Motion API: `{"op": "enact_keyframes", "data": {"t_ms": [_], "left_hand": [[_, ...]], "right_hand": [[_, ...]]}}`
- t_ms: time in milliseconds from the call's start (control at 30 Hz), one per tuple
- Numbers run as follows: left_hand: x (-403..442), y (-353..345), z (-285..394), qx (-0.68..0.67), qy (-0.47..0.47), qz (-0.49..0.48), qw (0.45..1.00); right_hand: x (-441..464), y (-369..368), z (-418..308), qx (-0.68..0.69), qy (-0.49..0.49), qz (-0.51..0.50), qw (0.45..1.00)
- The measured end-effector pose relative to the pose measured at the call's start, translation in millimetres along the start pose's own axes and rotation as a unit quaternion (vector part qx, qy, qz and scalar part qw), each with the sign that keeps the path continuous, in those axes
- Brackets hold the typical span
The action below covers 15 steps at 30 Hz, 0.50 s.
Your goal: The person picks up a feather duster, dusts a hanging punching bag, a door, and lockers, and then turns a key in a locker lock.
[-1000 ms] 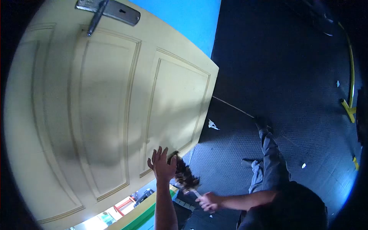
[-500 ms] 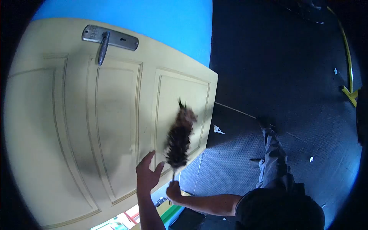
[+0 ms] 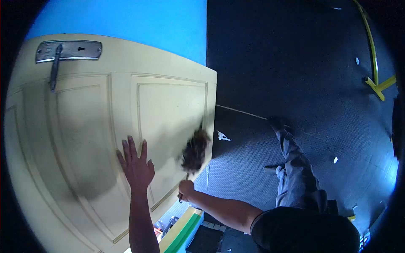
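Note:
My right hand (image 3: pixel 185 188) is closed round the handle of a feather duster (image 3: pixel 195 151). The brown feathers, a little blurred, lie over the panel of a cream door (image 3: pixel 168 101) near its edge. Fingers spread, my left hand (image 3: pixel 138 166) is against the door's face, left of the duster; whether its palm presses on the surface I cannot tell. Farther up the door is a metal handle with a keyhole plate (image 3: pixel 69 51).
A blue wall (image 3: pixel 126 25) stands behind the door. Dark textured flooring (image 3: pixel 253 55) carries white scraps (image 3: pixel 223 136) and a yellow metal frame (image 3: pixel 374 86) at the right. A green-and-yellow edge (image 3: pixel 185 230) and a dark mat (image 3: pixel 205 239) are below.
My left hand has turned, with its fingers now spread upward over the door. The duster has moved toward the door's edge. The whole view has shifted, and the door handle sits farther left.

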<state>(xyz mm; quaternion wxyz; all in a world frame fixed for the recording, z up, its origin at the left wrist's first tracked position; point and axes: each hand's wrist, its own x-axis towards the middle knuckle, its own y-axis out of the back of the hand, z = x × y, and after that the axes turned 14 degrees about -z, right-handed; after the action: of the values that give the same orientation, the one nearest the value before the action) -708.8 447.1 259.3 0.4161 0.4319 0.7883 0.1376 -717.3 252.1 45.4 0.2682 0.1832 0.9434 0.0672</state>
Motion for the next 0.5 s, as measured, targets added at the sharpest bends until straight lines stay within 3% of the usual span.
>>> {"op": "enact_keyframes", "data": {"t_ms": [33, 67, 100, 133, 167, 233, 300, 333, 367, 400, 433, 500], "left_hand": [[4.9, -4.9, 6.7, 0.001, -0.006, -0.005, 1.000], [9.5, -11.6, 14.2, 0.000, 0.004, 0.009, 1.000], [15.5, -19.4, 19.5, 0.000, 0.014, 0.026, 1.000], [20.3, -29.7, 22.7, 0.001, 0.008, 0.021, 1.000], [22.7, -41.1, 27.0, 0.003, -0.023, 0.005, 1.000], [33.7, -62.7, 33.4, 0.001, -0.062, -0.013, 0.998], [43.9, -83.4, 34.3, 0.008, -0.020, 0.030, 0.999], [52.3, -100.6, 36.9, 0.002, -0.029, 0.024, 0.999], [55.5, -112.2, 35.1, 0.038, -0.011, 0.077, 0.996], [56.6, -119.0, 33.5, 0.075, 0.009, 0.130, 0.989], [56.1, -119.2, 33.2, 0.076, 0.007, 0.129, 0.989], [53.0, -115.2, 35.6, 0.084, 0.027, 0.082, 0.993]], "right_hand": [[-1.7, -14.5, 12.3, 0.134, 0.013, -0.120, 0.984], [15.0, -52.1, 23.6, 0.140, 0.010, -0.122, 0.982], [42.7, -102.0, 39.0, 0.272, 0.058, -0.123, 0.953], [42.7, -99.7, 37.6, 0.399, 0.103, -0.122, 0.903], [37.5, -99.6, 37.5, 0.406, 0.097, -0.125, 0.900], [32.7, -19.3, -15.9, 0.510, 0.021, 0.148, 0.847], [8.8, 76.2, -26.8, 0.556, -0.060, 0.411, 0.720], [28.5, 62.8, -13.6, 0.549, -0.109, 0.337, 0.757], [36.2, 49.3, -2.4, 0.549, -0.114, 0.338, 0.756], [40.1, 24.6, 8.0, 0.331, -0.056, 0.090, 0.938], [43.4, -5.1, 16.6, 0.067, 0.013, -0.171, 0.983], [50.0, -108.4, 34.0, 0.184, -0.004, -0.252, 0.950]]}}
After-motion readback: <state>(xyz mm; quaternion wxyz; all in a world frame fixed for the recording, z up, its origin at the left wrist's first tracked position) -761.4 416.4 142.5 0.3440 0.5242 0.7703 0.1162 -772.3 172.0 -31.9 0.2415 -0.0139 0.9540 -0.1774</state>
